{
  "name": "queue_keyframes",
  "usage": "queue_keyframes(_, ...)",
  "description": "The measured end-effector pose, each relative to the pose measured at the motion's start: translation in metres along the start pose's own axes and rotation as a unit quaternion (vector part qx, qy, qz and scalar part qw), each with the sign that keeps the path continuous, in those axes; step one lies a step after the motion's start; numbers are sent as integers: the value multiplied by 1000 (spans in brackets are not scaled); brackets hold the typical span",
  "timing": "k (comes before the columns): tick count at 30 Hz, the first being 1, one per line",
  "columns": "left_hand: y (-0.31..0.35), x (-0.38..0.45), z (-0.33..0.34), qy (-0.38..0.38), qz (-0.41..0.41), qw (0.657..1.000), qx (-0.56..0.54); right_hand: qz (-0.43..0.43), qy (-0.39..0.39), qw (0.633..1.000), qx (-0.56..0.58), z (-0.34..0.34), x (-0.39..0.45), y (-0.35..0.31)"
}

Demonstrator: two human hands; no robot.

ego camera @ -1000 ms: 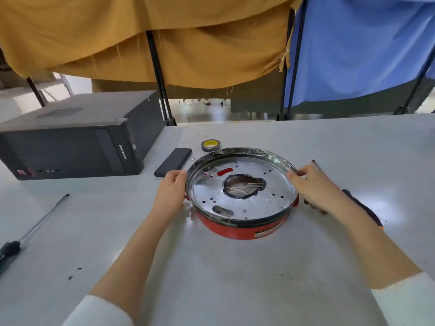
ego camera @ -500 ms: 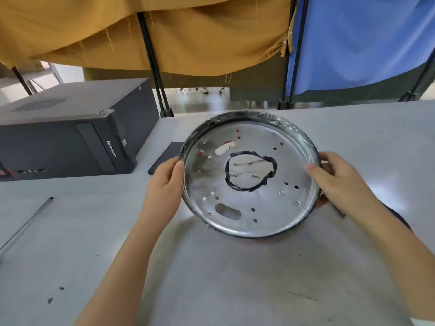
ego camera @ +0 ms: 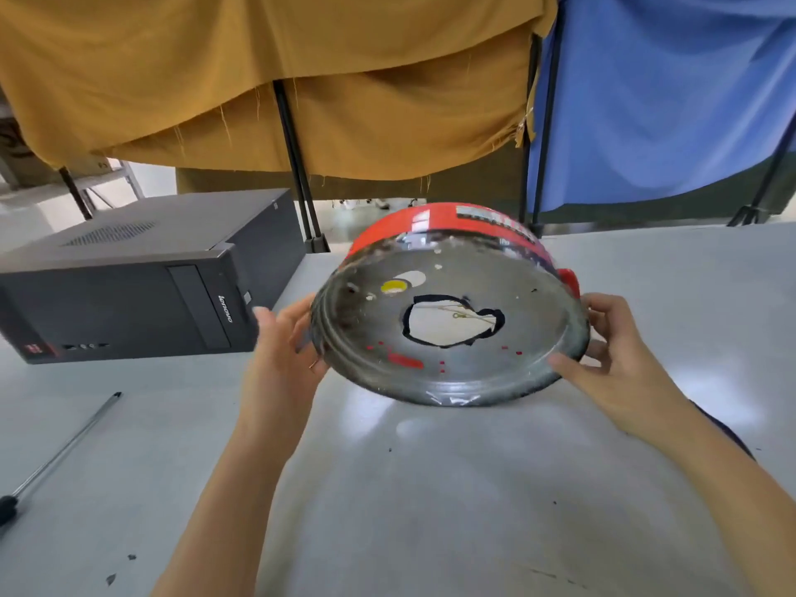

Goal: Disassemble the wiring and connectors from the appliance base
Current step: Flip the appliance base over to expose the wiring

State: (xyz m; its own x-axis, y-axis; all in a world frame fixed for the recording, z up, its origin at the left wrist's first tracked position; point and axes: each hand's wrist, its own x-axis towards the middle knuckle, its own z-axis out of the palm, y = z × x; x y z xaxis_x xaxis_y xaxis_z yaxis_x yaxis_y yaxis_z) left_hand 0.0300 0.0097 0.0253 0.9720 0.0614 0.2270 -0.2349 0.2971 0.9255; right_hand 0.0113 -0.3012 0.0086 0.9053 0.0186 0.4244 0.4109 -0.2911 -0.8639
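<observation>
The round appliance base (ego camera: pixel 456 368) has a red outer wall and a shiny metal inner plate with a ragged black-edged centre hole. It is lifted off the table and tilted so the plate faces me. Thin wires (ego camera: pixel 461 314) cross the hole. My left hand (ego camera: pixel 282 351) holds the left rim, fingers behind it and thumb near the edge. My right hand (ego camera: pixel 611 359) grips the right rim, thumb on the plate's lower right edge and fingers curled behind the wall.
A black desktop computer case (ego camera: pixel 129 277) lies on the white table (ego camera: pixel 430 489) at the left. A long screwdriver (ego camera: pixel 60 454) lies at the left front. Yellow and blue cloths hang on black stands (ego camera: pixel 297 165) behind the table.
Both hands lifted the base from the table and tipped it up towards me; the red wall now shows on top, and the base has been turned round in my hands.
</observation>
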Motion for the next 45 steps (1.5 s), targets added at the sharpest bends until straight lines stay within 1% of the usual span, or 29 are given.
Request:
queue_keyframes(1, 0, 1, -3, -5, -32, 998, -54, -12, 0, 1000, 2, 1, 0, -1)
queue_keyframes(2, 2, 1, -5, -18, -54, 995, -83, -23, -2, 1000, 6, 1, -1, -2)
queue_keyframes(3, 2, 1, -6, -36, -72, 993, -88, -35, -13, 999, 15, 0, -1, -1)
queue_keyframes(4, 2, 0, -6, -51, -92, 991, -78, -39, -33, 998, 32, -2, -2, 0)
queue_keyframes(6, 0, -1, -4, -62, -134, 988, -38, -20, -88, 992, 86, 0, -3, -4)
queue_keyframes(7, -2, -1, -3, -65, -147, 987, -20, -2, -98, 989, 115, 1, -4, -5)
queue_keyframes(8, -3, -2, -2, -76, -152, 985, -9, 22, -90, 984, 155, 2, -4, -8)
queue_keyframes(9, -3, -2, -1, -89, -152, 984, -4, 44, -77, 973, 211, 1, -3, -11)
queue_keyframes(11, -4, -4, 1, -90, -151, 984, -9, 68, -72, 931, 351, -2, -2, -16)
queue_keyframes(12, -4, -5, 2, -77, -150, 986, -6, 79, -64, 911, 400, -1, -2, -18)
queue_keyframes(13, -5, -5, 4, -58, -147, 987, 6, 88, -62, 908, 406, 0, -3, -19)
queue_keyframes(14, -7, -5, 6, -39, -144, 989, 23, 98, -69, 921, 370, 4, -3, -19)
queue_keyframes(15, -9, -5, 8, -24, -141, 989, 39, 111, -90, 940, 310, 9, -3, -17)
queue_keyframes(16, -10, -5, 10, -17, -141, 989, 49, 129, -105, 951, 260, 14, -5, -16)
queue_keyframes(17, -10, -5, 12, -16, -144, 988, 55, 151, -111, 953, 237, 17, -5, -14)
queue_keyframes(19, -12, -4, 13, -35, -159, 985, 60, 192, -91, 948, 236, 14, -5, -12)
queue_keyframes(21, -13, -4, 10, -81, -177, 979, 67, 217, -61, 948, 225, 8, -3, -9)
queue_keyframes(23, -14, -5, 7, -116, -207, 969, 71, 221, -58, 947, 227, 4, -3, -6)
queue_keyframes(26, -14, -7, 6, -141, -243, 957, 68, 201, -70, 951, 224, 5, -5, -1)
queue_keyframes(29, -12, -10, 8, -168, -247, 950, 86, 206, -67, 946, 241, 7, -5, 5)
queue_keyframes(32, -14, -9, 7, -175, -261, 940, 131, 234, -55, 940, 242, 7, -5, 12)
queue_keyframes(37, -20, -11, 4, -206, -291, 919, 169, 272, -25, 949, 156, 12, -5, 15)
queue_keyframes(39, -20, -10, 2, -219, -281, 916, 184, 284, -27, 951, 122, 12, -3, 9)
queue_keyframes(41, -19, -6, 1, -199, -268, 921, 200, 284, -42, 956, 59, 9, -1, 5)
queue_keyframes(43, -18, 1, 2, -137, -247, 936, 211, 276, -68, 958, -47, 2, 0, -1)
queue_keyframes(44, -18, 5, 4, -109, -221, 939, 241, 267, -86, 955, -100, -2, -2, -4)
queue_keyframes(45, -19, 9, 7, -94, -191, 934, 286, 260, -111, 950, -136, -5, -4, -6)
